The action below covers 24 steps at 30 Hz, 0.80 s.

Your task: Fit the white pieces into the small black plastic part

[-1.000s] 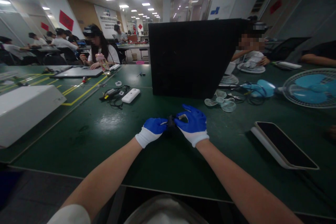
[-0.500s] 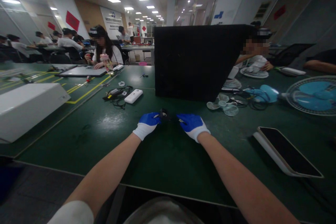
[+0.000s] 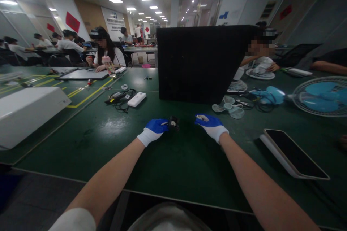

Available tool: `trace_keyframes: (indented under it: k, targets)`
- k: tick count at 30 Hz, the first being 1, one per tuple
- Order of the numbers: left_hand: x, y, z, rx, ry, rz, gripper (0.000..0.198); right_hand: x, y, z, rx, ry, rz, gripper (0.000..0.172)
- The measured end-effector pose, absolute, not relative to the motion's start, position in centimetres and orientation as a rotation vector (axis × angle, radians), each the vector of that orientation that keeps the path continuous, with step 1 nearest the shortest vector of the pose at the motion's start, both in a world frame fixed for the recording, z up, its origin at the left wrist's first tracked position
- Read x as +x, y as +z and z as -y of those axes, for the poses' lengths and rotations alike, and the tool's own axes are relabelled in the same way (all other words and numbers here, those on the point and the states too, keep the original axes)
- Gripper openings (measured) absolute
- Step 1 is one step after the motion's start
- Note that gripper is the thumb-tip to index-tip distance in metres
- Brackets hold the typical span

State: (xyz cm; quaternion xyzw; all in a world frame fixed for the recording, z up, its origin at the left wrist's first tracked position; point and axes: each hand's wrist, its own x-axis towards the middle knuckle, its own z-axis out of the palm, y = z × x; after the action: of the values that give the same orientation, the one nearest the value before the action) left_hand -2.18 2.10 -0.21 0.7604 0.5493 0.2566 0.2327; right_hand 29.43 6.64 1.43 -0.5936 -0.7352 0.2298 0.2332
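Observation:
My left hand (image 3: 155, 127), in a blue-and-white work glove, is closed around a small dark part (image 3: 173, 123) with a pale round spot on it. The part is held low over the green table (image 3: 162, 166); its exact kind is too dark to tell. To the right, apart from the part, my right hand (image 3: 210, 124) wears a matching glove with its fingers curled in. A pale patch shows at its fingers; whether it is a held thing or the glove's fabric, I cannot make out.
Ahead stands a large black box (image 3: 197, 65). Clear fan blades (image 3: 230, 107) and a blue desk fan (image 3: 322, 95) lie right, beyond a phone-like slab (image 3: 298, 153). On the left are a white power bank (image 3: 137, 99), black cables (image 3: 119, 97) and a white casing (image 3: 32, 112). Other people sit opposite.
My right hand has moved to the right, away from the dark part, and turned a little. The left hand still holds the part, which now sits slightly farther right and lower.

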Motion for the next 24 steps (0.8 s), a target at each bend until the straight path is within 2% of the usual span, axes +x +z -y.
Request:
trace_keyframes:
  k: [4,10,18,24]
  targets:
    - [-1.8,-0.1,-1.8,2.149,0.686,-1.494,0.028,28.0,2.1,-5.3,-1.508,0.827,1.948,0.047]
    - [-1.2,0.4,-1.0,2.211,0.607,-1.403,0.031,25.8,3.6,-2.6,-1.446,0.549,2.222,0.049]
    - [-0.7,1.2,-0.5,2.247,0.574,-1.397,0.03,24.6,4.2,-1.3,-1.46,0.504,2.277,0.039]
    - [-0.9,1.2,-0.5,2.24,0.567,-1.364,0.031,24.7,4.7,-1.1,-1.472,0.488,2.295,0.04]
